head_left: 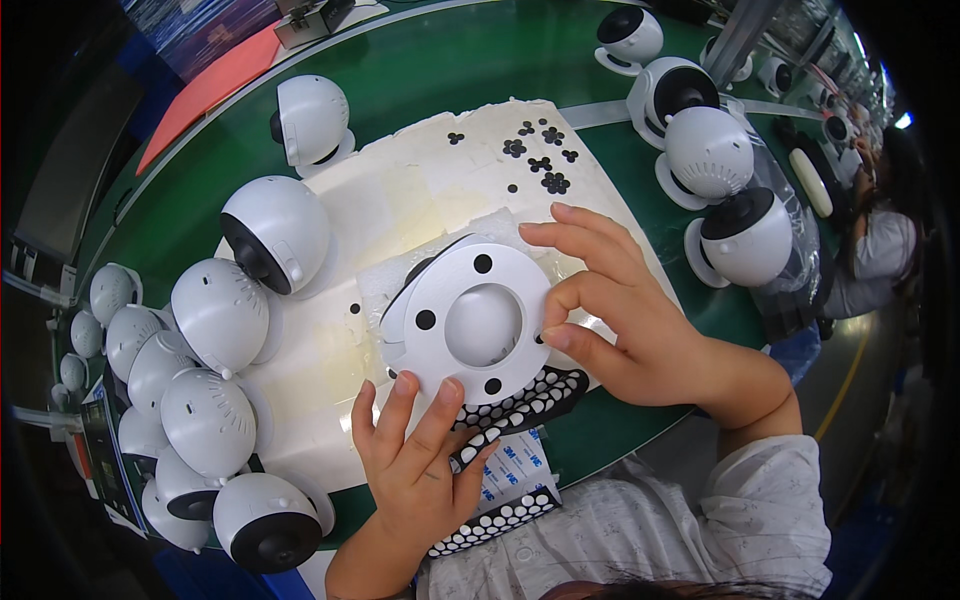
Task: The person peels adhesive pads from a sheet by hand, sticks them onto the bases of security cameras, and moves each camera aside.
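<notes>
In the middle, a white dome camera (pixel 398 318) lies on a piece of white foam (pixel 376 284), its flat ring-shaped base turned up. Several black round pads (pixel 425 319) are on that ring. My right hand (pixel 625 310) pinches a small black round pad (pixel 541 338) at the ring's right edge, thumb and index finger together, the other fingers raised. At the ring's lower edge, the fingertips of my left hand (pixel 415 455) rest with fingers spread. Beneath that hand lies a black sheet with rows of white circles (pixel 540 400), partly hidden.
Several white cameras (pixel 215 420) crowd the left side, and several more (pixel 708 152) stand at the right. Loose black pads (pixel 555 182) lie on the cream board (pixel 400 190) over the green table (pixel 430 60). A person (pixel 885 235) sits at the far right.
</notes>
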{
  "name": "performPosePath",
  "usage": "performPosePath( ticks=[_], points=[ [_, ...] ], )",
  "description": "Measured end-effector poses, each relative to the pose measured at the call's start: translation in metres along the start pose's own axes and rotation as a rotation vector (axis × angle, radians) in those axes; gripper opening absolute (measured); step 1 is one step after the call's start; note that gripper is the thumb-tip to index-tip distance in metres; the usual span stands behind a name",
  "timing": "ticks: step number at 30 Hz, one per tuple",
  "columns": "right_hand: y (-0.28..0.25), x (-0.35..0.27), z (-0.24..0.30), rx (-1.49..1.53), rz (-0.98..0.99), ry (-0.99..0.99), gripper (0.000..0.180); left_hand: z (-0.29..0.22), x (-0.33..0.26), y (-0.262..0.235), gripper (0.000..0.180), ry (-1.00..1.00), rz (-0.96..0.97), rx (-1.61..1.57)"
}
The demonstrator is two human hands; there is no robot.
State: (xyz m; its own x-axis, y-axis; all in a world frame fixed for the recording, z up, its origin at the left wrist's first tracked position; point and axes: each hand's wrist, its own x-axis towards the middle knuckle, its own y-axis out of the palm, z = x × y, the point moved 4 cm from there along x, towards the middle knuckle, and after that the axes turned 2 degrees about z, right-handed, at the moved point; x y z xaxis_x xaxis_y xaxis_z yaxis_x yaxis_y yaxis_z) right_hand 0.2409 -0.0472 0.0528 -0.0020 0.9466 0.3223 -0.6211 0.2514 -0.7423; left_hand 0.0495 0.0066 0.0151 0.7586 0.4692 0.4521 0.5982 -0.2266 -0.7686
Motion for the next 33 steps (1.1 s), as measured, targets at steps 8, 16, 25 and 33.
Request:
performPosePath(
  ticks=[8, 16, 25, 33],
  points=[
    [0.007, -0.006, -0.002, 0.045, -0.103, 0.03, 0.022, -0.002, 0.0, -0.001, 0.017, 0.013, 0.007, 0.02],
    [0.004, 0.009, -0.02, 0.503, -0.011, 0.19, 0.063, 0.0, -0.001, -0.001, 0.018, 0.0, -0.004, 0.021],
    [-0.001, 0.04, -0.007, 0.197, 0.081, -0.142, 0.059, 0.0, 0.003, -0.004, 0.016, 0.043, -0.011, 0.002],
    [-0.028, 0.074, -0.029, 0.223, -0.126, -0.028, 0.026, 0.002, -0.001, -0.013, 0.032, 0.185, -0.029, -0.091]
  ],
)
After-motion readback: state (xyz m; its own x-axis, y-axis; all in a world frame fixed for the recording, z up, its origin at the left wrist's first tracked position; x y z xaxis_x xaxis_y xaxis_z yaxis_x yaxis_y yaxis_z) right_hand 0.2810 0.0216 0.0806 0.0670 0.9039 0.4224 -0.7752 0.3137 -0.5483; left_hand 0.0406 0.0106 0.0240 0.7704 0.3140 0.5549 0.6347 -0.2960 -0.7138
